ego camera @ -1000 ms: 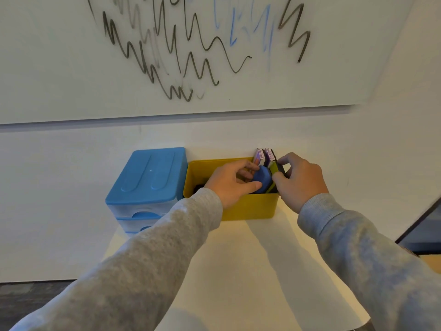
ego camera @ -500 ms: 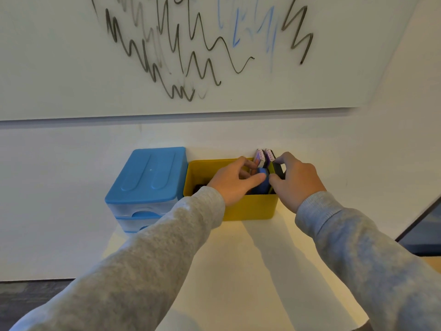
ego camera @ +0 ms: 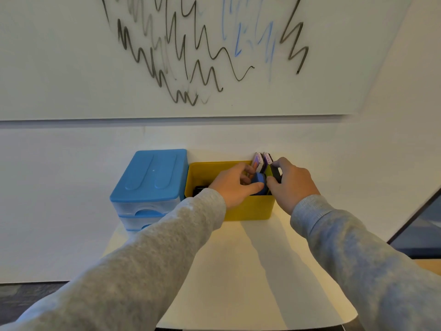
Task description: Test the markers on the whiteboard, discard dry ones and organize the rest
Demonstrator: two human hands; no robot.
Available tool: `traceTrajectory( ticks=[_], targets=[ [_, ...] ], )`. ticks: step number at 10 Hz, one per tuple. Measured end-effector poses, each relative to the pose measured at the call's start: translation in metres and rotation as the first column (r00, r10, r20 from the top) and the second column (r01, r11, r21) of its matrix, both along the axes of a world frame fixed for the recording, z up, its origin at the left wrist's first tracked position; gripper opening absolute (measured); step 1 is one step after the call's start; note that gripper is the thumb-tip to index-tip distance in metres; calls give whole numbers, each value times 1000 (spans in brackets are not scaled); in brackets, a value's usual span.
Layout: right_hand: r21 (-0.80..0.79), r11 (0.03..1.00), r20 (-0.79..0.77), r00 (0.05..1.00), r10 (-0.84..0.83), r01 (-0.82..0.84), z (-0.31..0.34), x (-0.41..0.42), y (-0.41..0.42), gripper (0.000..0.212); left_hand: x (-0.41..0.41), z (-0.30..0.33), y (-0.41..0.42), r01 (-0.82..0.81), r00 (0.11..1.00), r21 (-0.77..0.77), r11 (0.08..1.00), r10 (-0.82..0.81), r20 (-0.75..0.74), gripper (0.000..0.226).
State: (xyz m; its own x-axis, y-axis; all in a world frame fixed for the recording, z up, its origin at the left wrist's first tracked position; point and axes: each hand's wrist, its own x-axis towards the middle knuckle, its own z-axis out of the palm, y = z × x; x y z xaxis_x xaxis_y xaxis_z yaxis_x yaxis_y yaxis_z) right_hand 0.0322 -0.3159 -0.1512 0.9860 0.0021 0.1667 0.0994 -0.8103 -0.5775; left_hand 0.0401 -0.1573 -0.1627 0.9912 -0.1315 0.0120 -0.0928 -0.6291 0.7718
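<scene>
Head view shows my left hand (ego camera: 235,185) curled round a round blue plastic eraser (ego camera: 259,183), lowering it into the yellow plastic bin (ego camera: 248,207) so it seats upright beside 2 purple-labelled block erasers (ego camera: 262,161) standing against the bin's back wall. My right hand (ego camera: 292,183) pinches a flat black piece (ego camera: 276,174) at the bin's right rim, probably holding it aside to open a slot. Markers are barely visible; something dark lies low in the bin's left part. Scribbled test lines cover the whiteboard (ego camera: 71,68). A blue-lidded plastic drawer unit (ego camera: 152,173) touches the bin on the pale counter (ego camera: 238,271).
</scene>
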Motion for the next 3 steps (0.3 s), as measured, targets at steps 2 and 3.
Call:
traceTrajectory(
  ticks=[2,3],
  targets=[
    [-22,998,-2,999,54,-54,0,-3,-7,48,-18,7,11,32,987,72,997,-43,157,32],
    [4,997,49,996,81,-81,-2,-15,-15,58,-38,5,22,-5,940,135,991,-42,339,28]
  ],
)
